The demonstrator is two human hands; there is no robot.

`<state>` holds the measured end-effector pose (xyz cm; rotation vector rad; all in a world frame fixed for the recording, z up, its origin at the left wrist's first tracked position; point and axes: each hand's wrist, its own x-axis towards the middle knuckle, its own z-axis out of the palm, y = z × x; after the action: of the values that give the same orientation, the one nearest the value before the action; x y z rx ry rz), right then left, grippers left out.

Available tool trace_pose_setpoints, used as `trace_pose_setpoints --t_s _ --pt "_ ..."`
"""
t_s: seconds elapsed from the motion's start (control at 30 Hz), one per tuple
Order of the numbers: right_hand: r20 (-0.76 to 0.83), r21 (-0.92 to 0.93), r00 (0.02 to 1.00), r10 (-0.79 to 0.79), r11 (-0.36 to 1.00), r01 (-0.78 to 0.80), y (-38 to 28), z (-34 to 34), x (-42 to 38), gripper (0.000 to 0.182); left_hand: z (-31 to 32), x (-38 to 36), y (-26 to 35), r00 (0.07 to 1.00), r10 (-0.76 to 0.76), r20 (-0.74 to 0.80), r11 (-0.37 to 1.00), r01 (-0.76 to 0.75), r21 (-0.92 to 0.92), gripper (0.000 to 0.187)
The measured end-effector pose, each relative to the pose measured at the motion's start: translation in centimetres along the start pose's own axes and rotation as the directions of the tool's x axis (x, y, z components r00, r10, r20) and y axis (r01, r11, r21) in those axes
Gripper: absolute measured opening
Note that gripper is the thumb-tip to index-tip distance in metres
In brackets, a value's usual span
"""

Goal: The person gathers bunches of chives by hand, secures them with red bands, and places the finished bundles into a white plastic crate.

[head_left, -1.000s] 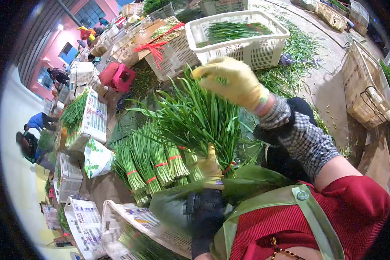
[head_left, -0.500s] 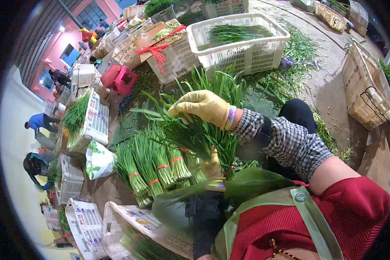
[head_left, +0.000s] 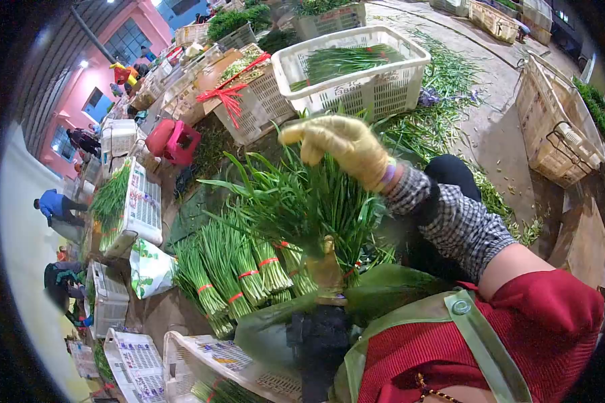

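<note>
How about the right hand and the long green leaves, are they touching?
Cannot tell. In the head view, the gloved right hand overlaps the tops of the green leaves, but neither contact nor a gap shows plainly.

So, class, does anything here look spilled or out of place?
Yes: loose green leaves lie scattered across the floor beside the upper-centre white crate. They look untidy because the banded bundles lie neatly side by side.

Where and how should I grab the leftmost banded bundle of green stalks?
Probably around the leftmost bundle at its red band, from above and the view's left: stalks are gathered there, and a neighbouring bundle crowds its right.
</note>
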<state>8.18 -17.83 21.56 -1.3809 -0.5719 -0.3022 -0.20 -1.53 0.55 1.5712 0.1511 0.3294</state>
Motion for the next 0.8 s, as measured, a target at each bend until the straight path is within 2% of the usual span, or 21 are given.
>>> trace_pose_setpoints --t_s 0.03,0.1,0.13,0.23,0.27,0.3,0.37,0.4,0.47,0.5,0.53,0.63,0.67,0.77,0.8 --pt "-0.114 -0.020 0.991 -0.067 0.998 0.065 0.1 -1.5 0.7 0.032 -0.1 -0.2 0.2 1.000 -0.008 0.007 1.000 0.008 0.005 0.045" --pt "-0.291 -0.443 0.902 -0.318 0.881 0.168 1.0 -4.3 2.2 0.034 0.1 -0.5 0.1 1.000 -0.018 0.021 1.000 0.017 0.002 0.045" --pt "-0.228 -0.601 0.904 -0.361 0.783 0.161 1.3 -5.8 2.6 0.037 -0.1 -0.3 -0.1 0.999 -0.012 0.034 1.000 0.012 0.010 0.045" --pt "-0.059 -0.740 0.981 -0.183 0.668 0.080 0.3 -5.0 2.5 0.037 0.0 0.6 -4.9 0.995 0.094 -0.033 0.994 -0.096 -0.061 0.042" --pt "-0.017 -0.780 0.993 -0.117 0.622 0.060 0.1 -4.2 2.4 0.038 0.0 0.3 -3.0 0.999 0.045 0.020 0.996 -0.043 -0.078 0.039" --pt "0.004 -0.767 0.998 -0.060 0.640 0.042 1.4 -3.9 2.6 0.038 0.3 0.0 -0.9 1.000 0.020 0.010 1.000 -0.019 -0.017 0.038" --pt "0.101 -0.822 0.995 -0.002 0.563 0.084 2.1 -3.1 2.8 0.033 0.9 -0.5 2.1 0.999 -0.025 -0.022 0.994 0.027 0.104 0.035" --pt "0.112 -0.796 0.993 0.025 0.600 0.075 2.6 -2.9 2.8 0.029 1.0 -0.4 1.8 0.994 0.101 -0.038 0.993 -0.098 0.069 0.030" --pt "0.094 -0.580 0.969 0.227 0.804 -0.132 3.0 -2.7 2.8 0.028 0.7 -0.6 1.5 1.000 0.012 -0.020 0.999 -0.011 0.035 0.029" --pt "0.110 -0.451 0.939 0.327 0.858 -0.246 2.7 -2.4 2.8 0.028 0.7 -0.6 1.4 0.999 0.044 -0.013 0.999 -0.044 0.007 0.029" --pt "0.158 -0.282 0.927 0.341 0.915 -0.288 1.9 -2.1 2.5 0.025 0.8 -0.5 1.4 0.997 0.075 -0.005 0.997 -0.076 -0.021 0.028" --pt "0.167 -0.208 0.871 0.462 0.880 -0.427 1.0 -1.9 1.7 0.025 0.7 -0.9 3.0 0.997 0.068 -0.024 0.989 -0.064 0.134 0.027" --pt "0.138 -0.171 0.896 0.422 0.901 -0.398 1.5 -1.9 1.5 0.023 0.9 -1.1 4.3 0.994 0.110 -0.019 0.984 -0.106 0.142 0.028" --pt "0.005 -0.060 0.984 0.180 0.982 -0.180 2.6 -2.9 2.0 0.023 0.6 -1.0 3.4 0.991 0.132 -0.013 0.975 -0.127 0.182 0.032" --pt "-0.179 -0.071 0.945 0.273 0.954 -0.290 0.4 -4.1 2.4 0.023 0.3 -0.8 2.8 0.995 0.098 0.007 0.982 -0.098 0.161 0.036"
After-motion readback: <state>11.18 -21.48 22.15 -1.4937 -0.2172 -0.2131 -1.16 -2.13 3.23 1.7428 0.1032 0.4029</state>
